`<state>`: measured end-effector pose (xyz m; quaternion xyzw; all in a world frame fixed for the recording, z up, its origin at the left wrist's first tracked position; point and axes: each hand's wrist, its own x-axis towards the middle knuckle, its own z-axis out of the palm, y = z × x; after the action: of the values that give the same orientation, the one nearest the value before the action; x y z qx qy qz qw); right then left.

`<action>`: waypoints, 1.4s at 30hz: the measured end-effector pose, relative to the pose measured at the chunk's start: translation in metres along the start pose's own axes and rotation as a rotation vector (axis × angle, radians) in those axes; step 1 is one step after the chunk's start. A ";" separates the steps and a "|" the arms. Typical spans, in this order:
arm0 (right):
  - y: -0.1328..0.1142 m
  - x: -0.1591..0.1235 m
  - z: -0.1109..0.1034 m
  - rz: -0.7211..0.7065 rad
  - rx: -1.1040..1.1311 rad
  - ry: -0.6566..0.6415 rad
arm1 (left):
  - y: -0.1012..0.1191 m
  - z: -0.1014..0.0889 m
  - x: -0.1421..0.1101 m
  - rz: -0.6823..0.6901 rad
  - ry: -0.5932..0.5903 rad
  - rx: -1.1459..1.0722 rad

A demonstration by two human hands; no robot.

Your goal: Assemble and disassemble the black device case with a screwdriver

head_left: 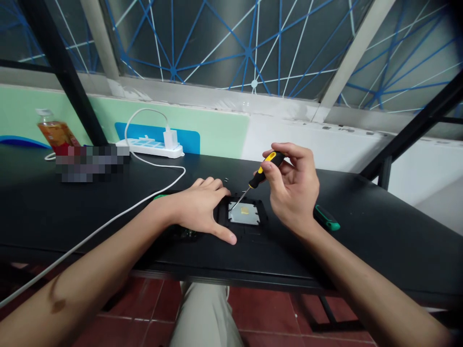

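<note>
My right hand (296, 188) grips a black and yellow screwdriver (267, 168) by its handle. The thin shaft slants down to the left, its tip at the left edge of a silver metal plate (249, 219) with a small yellowish square on it. That plate sits in a black casing (265, 212), whose exact kind I cannot tell. My left hand (204, 207) lies spread, palm down, over the left part of the casing and hides much of it. A green circuit board edge (159, 196) peeks out by the left wrist. Small screws (226, 180) lie just behind the casing.
A green and black tool handle (327, 218) lies right of my right hand. A white cable (144, 198) runs across the black table (379, 231) from a power strip (155, 147) at the wall. A drink bottle (56, 132) and a blurred-out object (88, 164) stand back left.
</note>
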<state>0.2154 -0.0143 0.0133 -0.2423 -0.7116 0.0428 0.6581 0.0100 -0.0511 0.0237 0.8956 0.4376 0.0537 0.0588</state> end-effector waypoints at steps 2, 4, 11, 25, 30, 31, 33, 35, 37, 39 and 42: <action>0.000 0.000 0.000 0.003 -0.012 -0.007 | 0.000 0.000 0.000 -0.001 -0.003 -0.007; -0.001 0.000 -0.001 0.002 -0.018 -0.012 | 0.001 0.000 0.000 -0.002 -0.009 -0.011; -0.003 0.001 -0.001 0.001 -0.011 -0.010 | 0.003 -0.001 0.000 0.011 -0.013 -0.019; -0.006 0.001 -0.001 -0.023 -0.009 -0.019 | 0.002 0.000 0.001 0.013 -0.008 -0.012; -0.007 0.001 -0.001 -0.024 -0.021 -0.021 | 0.003 -0.002 0.000 0.008 -0.018 -0.024; -0.007 0.001 -0.001 -0.020 -0.020 -0.025 | 0.003 -0.002 0.000 0.007 -0.021 -0.023; -0.006 0.001 -0.002 -0.014 -0.015 -0.033 | 0.003 -0.002 0.000 0.002 -0.023 -0.020; -0.007 0.001 -0.002 -0.013 -0.009 -0.035 | 0.003 -0.002 0.000 0.003 -0.022 -0.020; -0.007 0.001 -0.002 -0.021 -0.005 -0.030 | 0.003 -0.001 0.000 0.009 -0.016 -0.022; -0.007 0.001 -0.001 -0.031 -0.006 -0.026 | 0.002 0.000 0.001 0.017 -0.010 -0.023; -0.007 0.001 -0.001 -0.041 -0.008 -0.022 | 0.002 -0.001 0.001 0.017 -0.017 -0.025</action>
<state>0.2142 -0.0206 0.0166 -0.2299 -0.7238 0.0293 0.6499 0.0123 -0.0519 0.0248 0.8990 0.4287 0.0522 0.0732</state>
